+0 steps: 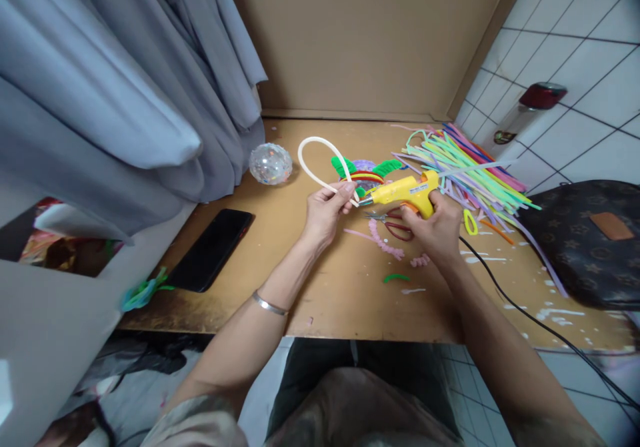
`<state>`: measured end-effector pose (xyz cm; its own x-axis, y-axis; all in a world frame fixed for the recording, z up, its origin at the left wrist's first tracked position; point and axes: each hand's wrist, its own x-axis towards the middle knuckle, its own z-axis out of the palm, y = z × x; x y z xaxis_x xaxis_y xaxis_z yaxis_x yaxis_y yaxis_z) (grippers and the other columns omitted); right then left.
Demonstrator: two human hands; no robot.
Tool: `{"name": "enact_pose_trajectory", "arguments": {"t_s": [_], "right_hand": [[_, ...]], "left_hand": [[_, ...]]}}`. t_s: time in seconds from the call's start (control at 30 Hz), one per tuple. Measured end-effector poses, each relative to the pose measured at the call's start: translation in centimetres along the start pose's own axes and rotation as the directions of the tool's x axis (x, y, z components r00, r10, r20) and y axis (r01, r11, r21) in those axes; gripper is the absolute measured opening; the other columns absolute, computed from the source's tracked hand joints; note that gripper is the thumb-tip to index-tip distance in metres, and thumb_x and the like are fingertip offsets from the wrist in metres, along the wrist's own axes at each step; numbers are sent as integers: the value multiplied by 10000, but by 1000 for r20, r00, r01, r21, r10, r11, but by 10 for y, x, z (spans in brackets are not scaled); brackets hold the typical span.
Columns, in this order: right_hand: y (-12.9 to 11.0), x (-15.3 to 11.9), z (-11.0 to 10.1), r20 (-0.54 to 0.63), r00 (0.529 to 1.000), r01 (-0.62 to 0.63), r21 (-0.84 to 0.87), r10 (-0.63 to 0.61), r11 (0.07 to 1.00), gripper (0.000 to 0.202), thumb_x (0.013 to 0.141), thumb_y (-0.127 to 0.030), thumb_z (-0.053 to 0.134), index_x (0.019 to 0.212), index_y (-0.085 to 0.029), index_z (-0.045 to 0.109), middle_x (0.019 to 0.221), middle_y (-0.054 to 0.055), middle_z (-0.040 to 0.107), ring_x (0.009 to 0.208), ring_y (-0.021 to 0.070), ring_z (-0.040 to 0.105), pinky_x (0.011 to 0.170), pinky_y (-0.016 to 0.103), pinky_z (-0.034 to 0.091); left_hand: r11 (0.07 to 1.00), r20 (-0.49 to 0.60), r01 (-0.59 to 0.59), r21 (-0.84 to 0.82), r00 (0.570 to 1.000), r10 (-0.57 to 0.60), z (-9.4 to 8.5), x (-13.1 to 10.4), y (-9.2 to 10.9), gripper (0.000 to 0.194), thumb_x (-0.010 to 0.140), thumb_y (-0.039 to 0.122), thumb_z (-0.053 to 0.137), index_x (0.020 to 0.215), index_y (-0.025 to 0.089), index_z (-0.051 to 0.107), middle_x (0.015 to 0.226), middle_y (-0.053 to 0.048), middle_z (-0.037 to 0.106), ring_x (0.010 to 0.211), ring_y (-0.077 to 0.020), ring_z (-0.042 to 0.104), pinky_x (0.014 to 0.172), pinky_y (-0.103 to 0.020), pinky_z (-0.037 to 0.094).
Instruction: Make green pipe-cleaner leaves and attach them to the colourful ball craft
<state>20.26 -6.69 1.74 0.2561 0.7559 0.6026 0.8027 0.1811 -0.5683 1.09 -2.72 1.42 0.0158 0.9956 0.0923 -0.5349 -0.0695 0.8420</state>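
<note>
My left hand (327, 208) pinches the ends of a cream-white loop (323, 141) that curves up above the table. My right hand (436, 223) grips a yellow glue gun (405, 191), its metal nozzle at the loop's ends beside my left fingertips. Behind the nozzle lies a colourful piece with green leaf shapes (387, 167) and red and yellow bands, partly hidden by the loop and gun. Scissors with dark red handles (399, 232) lie under the gun, next to a curled pink fuzzy strip (383, 243). A short green piece (397, 277) is nearer the front edge.
A clear ball (271, 164) and a black phone (211, 250) lie on the left of the table (345, 307). Many coloured fuzzy stems (470, 173) are piled at right, near a dark patterned bag (590, 247). A black cord (520, 305) crosses the right side. Grey curtains hang at left.
</note>
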Motion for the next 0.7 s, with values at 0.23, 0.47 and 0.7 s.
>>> {"name": "enact_pose_trajectory", "arguments": {"t_s": [0.23, 0.47, 0.7], "right_hand": [[2, -2, 2, 20, 1000, -8, 0, 8, 1000, 277, 668, -368, 619, 641, -253, 369, 588, -36, 456, 556, 140, 398, 566, 294, 339], [4, 0, 0, 22, 1000, 13, -28, -12, 1000, 265, 660, -365, 621, 638, -252, 382, 607, -22, 477, 598, 161, 443, 597, 309, 361], [0, 0, -1, -1, 1000, -29, -16, 29, 999, 308, 668, -374, 627, 615, -261, 346, 545, -45, 400, 561, 144, 375, 555, 297, 325]], "left_hand": [[1000, 24, 12, 6, 1000, -12, 2, -1, 0, 357, 501, 375, 944, 700, 136, 769, 553, 19, 620, 469, -30, 453, 462, -181, 351], [1000, 4, 10, 20, 1000, -10, 0, 0, 1, 325, 546, 359, 935, 710, 134, 767, 534, 18, 609, 471, -36, 458, 469, -183, 346], [1000, -20, 20, 17, 1000, -20, 1, 0, 1, 282, 579, 320, 918, 709, 127, 759, 547, 16, 611, 472, -37, 461, 472, -189, 345]]}}
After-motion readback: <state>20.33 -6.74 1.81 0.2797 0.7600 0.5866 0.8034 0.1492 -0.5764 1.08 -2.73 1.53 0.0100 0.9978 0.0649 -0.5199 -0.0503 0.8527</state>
